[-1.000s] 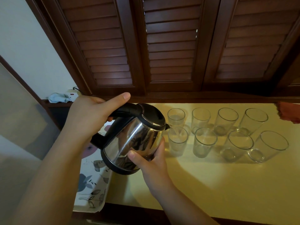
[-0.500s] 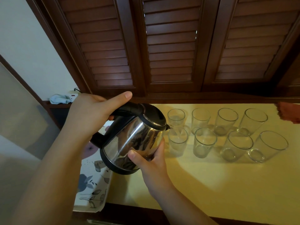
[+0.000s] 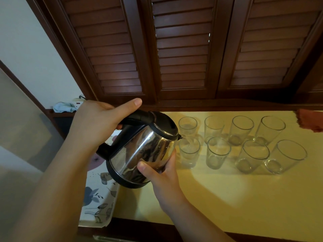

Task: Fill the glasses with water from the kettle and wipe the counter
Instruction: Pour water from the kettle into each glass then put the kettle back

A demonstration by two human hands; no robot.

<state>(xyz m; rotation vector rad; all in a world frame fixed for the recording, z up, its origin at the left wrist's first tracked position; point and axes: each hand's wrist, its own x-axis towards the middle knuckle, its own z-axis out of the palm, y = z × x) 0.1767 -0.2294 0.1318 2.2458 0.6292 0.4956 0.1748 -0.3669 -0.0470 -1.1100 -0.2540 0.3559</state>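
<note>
pouring step in hand: tilted the polished steel kettle with black lid and handle (image 3: 143, 152) spout-down toward the near-left clear glass tumbler (image 3: 189, 152), first of the front row. left hand (image 3: 97, 123) wrapped round the black handle, thumb laid straight along its top. right hand (image 3: 161, 173) cupped under the steel belly, thumb pressed on the front face, fingers curled behind out of sight. spout tip held just over that tumbler's rim; a thin blur of water seemed to fall inside, level hard to read. kettle held clear of the pale yellow worktop (image 3: 227, 198), partly above the floral-patterned white tray (image 3: 99, 194) at the left edge.

eight tumblers stood upright in two rows of four, near one another. back-left clear glass tumbler (image 3: 187, 126) appeared to hold some water already; the remaining six looked dry, though not certain through clear glass.

judged early in the task: one glass perhaps done, one under way, six left, wiping not yet started. folded rust-red cloth (image 3: 312, 121) lay at the far right edge, well apart from both hands.

next move called for levelling the kettle before the rim was reached, then shifting right to the neighbouring front tumbler (image 3: 217, 154) with both hands kept on, spout low to avoid splash on the worktop.
</note>
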